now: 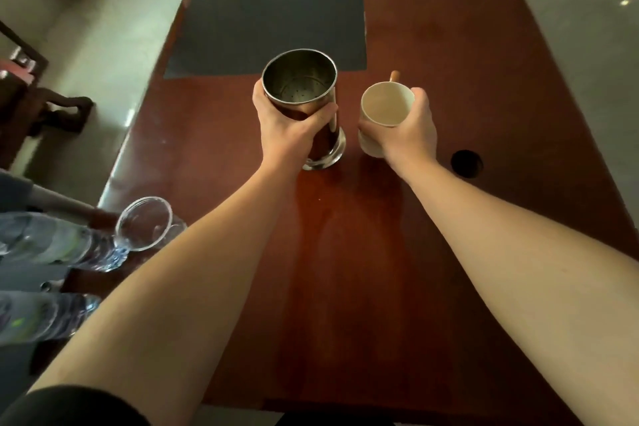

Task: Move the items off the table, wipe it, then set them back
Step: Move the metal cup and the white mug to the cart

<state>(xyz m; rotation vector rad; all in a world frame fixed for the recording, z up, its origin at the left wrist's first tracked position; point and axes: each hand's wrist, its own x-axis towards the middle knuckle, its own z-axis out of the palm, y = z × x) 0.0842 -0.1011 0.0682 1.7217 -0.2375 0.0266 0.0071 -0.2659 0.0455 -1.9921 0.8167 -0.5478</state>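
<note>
Both your bare forearms extend forward, roughly parallel. Your left hand [288,124] is curled closed in a grasp; your right hand [409,130] likewise, thumb inward.

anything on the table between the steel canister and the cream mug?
Nothing. In the head view only a narrow strip of bare wooden table separates the steel canister, gripped by the left hand, from the cream mug, gripped by the right hand.

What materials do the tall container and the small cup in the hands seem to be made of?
Tall container: polished metal, probably stainless steel; its wall mirrors the left hand and the base shines. Small cup, in the right hand: matte cream, opaque, likely ceramic, though plastic cannot be ruled out.
</note>
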